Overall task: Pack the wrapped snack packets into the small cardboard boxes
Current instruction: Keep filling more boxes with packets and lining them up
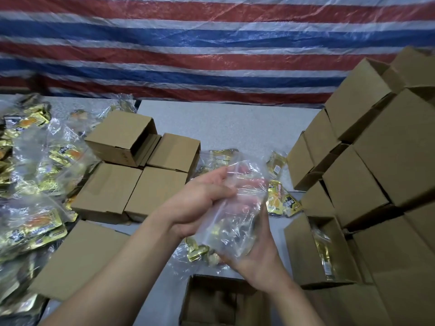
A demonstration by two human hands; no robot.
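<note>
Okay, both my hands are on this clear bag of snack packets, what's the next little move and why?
Probably lower the clear bag straight down into the open box just below. Both the left hand and the right hand grip the bag, gold packets show inside it, and that box looks empty.

A woven plastic tarp (211, 43) is showing broad horizontal stripes of red, white and blue. A speckled pale grey tabletop (226, 123) is lying beyond the fingers. Plain brown small cardboard boxes (131, 184) are sitting left of the fingers, and more of the same brown (376, 161) are stacked to their right. A clear, colourless plastic bag (235, 208) between the fingers (219, 175) is showing glimpses of shiny gold foil. Gold foil snack packets with orange and black printing (282, 198) are lying just right of the fingers; a heap in the same colours (30, 184) is glinting far left.
</note>
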